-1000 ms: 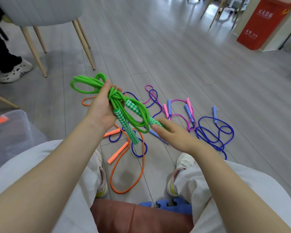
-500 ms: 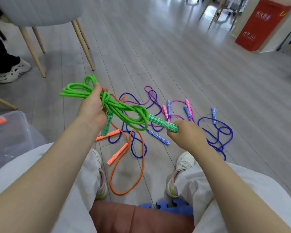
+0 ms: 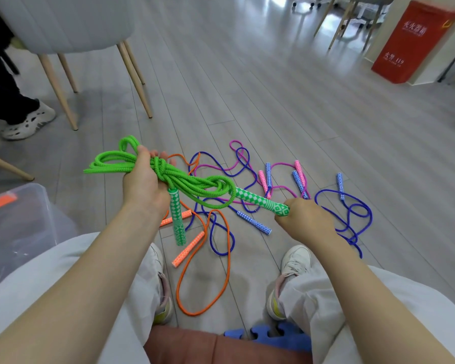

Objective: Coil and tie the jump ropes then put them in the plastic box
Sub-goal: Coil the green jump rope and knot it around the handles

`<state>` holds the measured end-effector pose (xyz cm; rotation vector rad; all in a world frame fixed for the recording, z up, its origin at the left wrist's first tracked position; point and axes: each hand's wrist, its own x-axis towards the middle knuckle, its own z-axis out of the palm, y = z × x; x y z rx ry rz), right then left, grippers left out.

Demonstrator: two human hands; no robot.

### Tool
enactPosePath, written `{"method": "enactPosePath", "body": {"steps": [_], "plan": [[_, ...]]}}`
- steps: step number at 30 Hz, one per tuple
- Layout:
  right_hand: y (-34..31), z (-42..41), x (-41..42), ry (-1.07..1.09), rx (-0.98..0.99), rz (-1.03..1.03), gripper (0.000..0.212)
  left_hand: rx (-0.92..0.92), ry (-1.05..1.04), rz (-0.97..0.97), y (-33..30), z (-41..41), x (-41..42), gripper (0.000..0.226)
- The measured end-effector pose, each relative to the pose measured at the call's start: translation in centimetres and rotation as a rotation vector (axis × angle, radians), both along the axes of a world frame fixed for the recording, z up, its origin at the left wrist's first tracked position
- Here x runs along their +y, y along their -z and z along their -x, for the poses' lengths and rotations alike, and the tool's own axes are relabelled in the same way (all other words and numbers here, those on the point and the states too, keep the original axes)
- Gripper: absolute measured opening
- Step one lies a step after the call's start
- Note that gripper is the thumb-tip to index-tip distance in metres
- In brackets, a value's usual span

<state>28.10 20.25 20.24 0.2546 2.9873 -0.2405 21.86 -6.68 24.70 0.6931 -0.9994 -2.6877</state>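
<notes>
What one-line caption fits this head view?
Left hand grips the coiled green jump rope while the right hand pulls its handle above loose ropes on the floor.

The person's forearms are bare from the lower edge of the frame up to the left hand (image 3: 142, 183) and the right hand (image 3: 304, 219); no sleeve, watch or ring shows. Loose, off-white trousers (image 3: 352, 300) cover both legs, bunching in folds at the ankles. The shoes (image 3: 296, 261) are white lace-up sneakers with pale pink lining at the collar and a yellow patch low on the side near the sole.
</notes>
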Motion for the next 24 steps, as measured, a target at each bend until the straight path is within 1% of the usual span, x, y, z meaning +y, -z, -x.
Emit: {"method": "enactPosePath", "body": {"steps": [3,7,10,12,13,14,15,17,18,19,20,21,22,24], "plan": [[0.2,0.0,0.0,0.011,-0.021,0.013,0.018,0.015,0.040,-0.051,-0.6,-0.4,0.3,0.035],[0.7,0.1,0.0,0.007,0.005,0.128,0.025,0.043,0.097,0.015,-1.4,-1.1,0.5,0.035],[0.6,0.4,-0.7,-0.064,-0.097,0.178,0.026,0.053,0.120,0.071,-1.6,-1.5,0.9,0.033],[0.3,0.7,-1.5,-0.086,-0.141,0.148,0.036,0.056,0.149,0.114,-2.1,-1.7,1.4,0.035],[0.1,0.9,-2.0,-0.092,-0.104,0.129,0.043,0.052,0.164,0.131,-2.2,-1.7,1.7,0.036],[-0.4,1.0,-2.6,-0.094,-0.027,0.154,0.047,0.047,0.175,0.140,-2.3,-1.7,1.9,0.037],[-1.0,1.0,-3.3,-0.089,0.068,0.251,0.049,0.043,0.188,0.146,-2.2,-1.7,2.2,0.037],[-2.6,0.9,-5.0,-0.090,0.206,0.613,0.045,0.029,0.210,0.178,-2.0,-1.6,2.7,0.036],[-3.2,0.9,-5.9,-0.119,0.219,0.779,0.041,0.024,0.227,0.188,-1.9,-1.3,2.9,0.035],[-3.6,0.9,-6.7,-0.167,0.203,0.867,0.039,0.020,0.246,0.187,-1.8,-1.0,2.9,0.035],[-3.7,1.0,-7.4,-0.230,0.173,0.877,0.040,0.017,0.265,0.183,-1.8,-0.5,2.9,0.035],[-3.5,1.2,-8.0,-0.291,0.135,0.832,0.046,0.014,0.289,0.177,-1.9,0.1,2.7,0.035],[-3.3,1.4,-8.6,-0.347,0.105,0.762,0.051,0.010,0.325,0.172,-1.9,0.9,2.5,0.036],[-2.5,2.5,-9.5,-0.397,0.108,0.642,0.050,-0.007,0.406,0.168,-2.3,2.7,2.1,0.037]]}}
